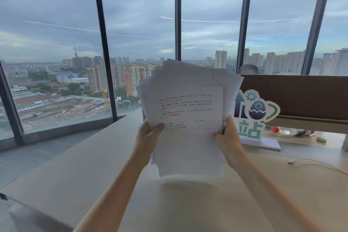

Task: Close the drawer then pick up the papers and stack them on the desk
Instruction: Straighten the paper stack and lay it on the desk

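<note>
White papers (185, 118) (black print), beige desk (94, 165) — teal-navy sign (252, 115)

A white cut-out sign (253, 117) with teal characters, a dark arrow, a gear and an egg is stood on a white base at the right. Behind it a brown partition (301, 96) is seen. A plastic bottle (291, 131) with a red cap is laid on its side just right of the sign. A white cable (316, 164) is trailed nearer, far right. Tall windows (139, 24) are set beyond, with city towers outside.
</note>
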